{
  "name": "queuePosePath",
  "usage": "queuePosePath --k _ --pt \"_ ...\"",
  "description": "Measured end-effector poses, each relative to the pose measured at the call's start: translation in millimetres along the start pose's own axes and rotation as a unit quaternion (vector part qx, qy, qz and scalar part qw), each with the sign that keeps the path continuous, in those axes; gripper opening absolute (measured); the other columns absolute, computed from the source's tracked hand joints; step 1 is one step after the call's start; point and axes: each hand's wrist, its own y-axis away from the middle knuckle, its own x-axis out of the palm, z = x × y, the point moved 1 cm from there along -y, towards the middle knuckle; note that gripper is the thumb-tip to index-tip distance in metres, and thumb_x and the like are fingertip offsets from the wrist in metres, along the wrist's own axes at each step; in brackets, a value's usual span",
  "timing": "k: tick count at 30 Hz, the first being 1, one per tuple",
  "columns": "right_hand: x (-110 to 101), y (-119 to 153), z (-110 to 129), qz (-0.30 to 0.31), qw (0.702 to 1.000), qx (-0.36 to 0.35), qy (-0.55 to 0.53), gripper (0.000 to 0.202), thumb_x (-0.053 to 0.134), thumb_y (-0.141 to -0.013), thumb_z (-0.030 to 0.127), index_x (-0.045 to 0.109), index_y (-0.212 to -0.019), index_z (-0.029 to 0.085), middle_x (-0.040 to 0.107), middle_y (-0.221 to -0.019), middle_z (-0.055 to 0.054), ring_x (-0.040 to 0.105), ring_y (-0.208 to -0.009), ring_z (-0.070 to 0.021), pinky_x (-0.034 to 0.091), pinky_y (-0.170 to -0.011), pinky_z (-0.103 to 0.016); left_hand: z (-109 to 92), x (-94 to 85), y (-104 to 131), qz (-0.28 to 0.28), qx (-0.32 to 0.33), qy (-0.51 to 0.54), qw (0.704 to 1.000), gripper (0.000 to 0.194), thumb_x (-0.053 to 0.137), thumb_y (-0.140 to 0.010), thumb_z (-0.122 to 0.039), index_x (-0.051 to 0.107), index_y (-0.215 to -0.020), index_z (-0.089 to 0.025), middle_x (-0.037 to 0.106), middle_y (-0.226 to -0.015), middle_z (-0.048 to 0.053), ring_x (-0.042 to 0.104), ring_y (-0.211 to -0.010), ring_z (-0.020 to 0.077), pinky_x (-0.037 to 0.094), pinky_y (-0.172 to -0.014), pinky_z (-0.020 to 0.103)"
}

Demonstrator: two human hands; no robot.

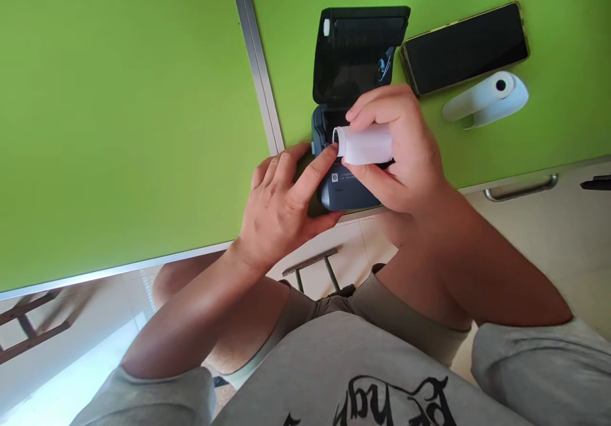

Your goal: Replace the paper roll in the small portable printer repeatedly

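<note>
A small dark printer-like device [351, 187] stands at the front edge of the green table, its black lid [360, 56] raised. My right hand [405, 142] grips a white paper roll [367, 144] between thumb and fingers, over the open compartment. My left hand [286, 200] is at the device's left side with fingers apart; its index fingertip touches the roll's hollow left end, and its thumb lies by the device's front edge. The inside of the compartment is mostly hidden by the roll and my right hand.
Right of the lid lies a phone [468, 49] with a dark screen. Below it sits a second, partly unrolled white paper roll [487, 98]. A metal strip [260, 63] crosses the green table [119, 107]. A drawer handle [521, 188] shows under the table's right front edge.
</note>
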Motion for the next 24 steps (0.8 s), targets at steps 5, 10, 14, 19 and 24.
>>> queuePosePath --k 5,10,14,19,24 --pt "1 3 -2 -0.022 1.000 0.007 0.015 0.029 0.056 -0.087 0.023 0.051 -0.114 0.032 0.063 -0.106 -0.004 0.066 -0.102 -0.0243 0.060 -0.088 -0.047 0 1.0 0 -0.002 -0.003 0.004 1.000 0.084 0.072 -0.090 -0.058 0.039 -0.159 -0.023 0.060 -0.148 0.019 0.062 -0.131 0.0350 0.046 -0.111 0.047" --pt "0 6 -18 -0.076 0.994 0.068 0.037 0.019 0.060 -0.095 0.046 0.055 -0.103 0.030 0.064 -0.111 -0.004 0.068 -0.107 -0.0254 0.060 -0.095 -0.053 -2 2.3 -1 -0.016 0.000 0.000 1.000 0.098 0.072 -0.090 -0.058 0.023 -0.165 -0.017 0.060 -0.151 0.020 0.065 -0.126 0.0350 0.048 -0.109 0.046" --pt "-2 6 -27 -0.052 0.991 0.113 0.044 0.020 0.066 -0.093 0.046 0.058 -0.098 0.029 0.070 -0.116 -0.003 0.070 -0.113 -0.0264 0.062 -0.099 -0.054 -2 2.4 -1 -0.024 0.012 -0.007 1.000 0.094 0.073 -0.089 -0.055 0.029 -0.161 -0.014 0.061 -0.149 0.021 0.065 -0.126 0.0352 0.048 -0.109 0.046" --pt "-4 2 -25 -0.019 0.992 0.121 0.044 0.013 0.072 -0.089 0.035 0.060 -0.092 0.029 0.076 -0.117 -0.002 0.073 -0.113 -0.0255 0.064 -0.099 -0.050 -1 2.5 -1 -0.011 0.009 -0.009 1.000 0.094 0.074 -0.089 -0.057 0.029 -0.161 -0.017 0.061 -0.149 0.020 0.063 -0.130 0.0352 0.048 -0.111 0.047" --pt "-4 0 -21 -0.037 0.993 0.104 0.040 0.009 0.071 -0.086 0.026 0.063 -0.090 0.027 0.080 -0.111 -0.002 0.076 -0.105 -0.0250 0.065 -0.092 -0.047 -1 2.0 0 -0.008 0.007 0.002 1.000 0.093 0.075 -0.088 -0.056 0.031 -0.160 -0.016 0.060 -0.149 0.022 0.062 -0.133 0.0358 0.048 -0.111 0.048"
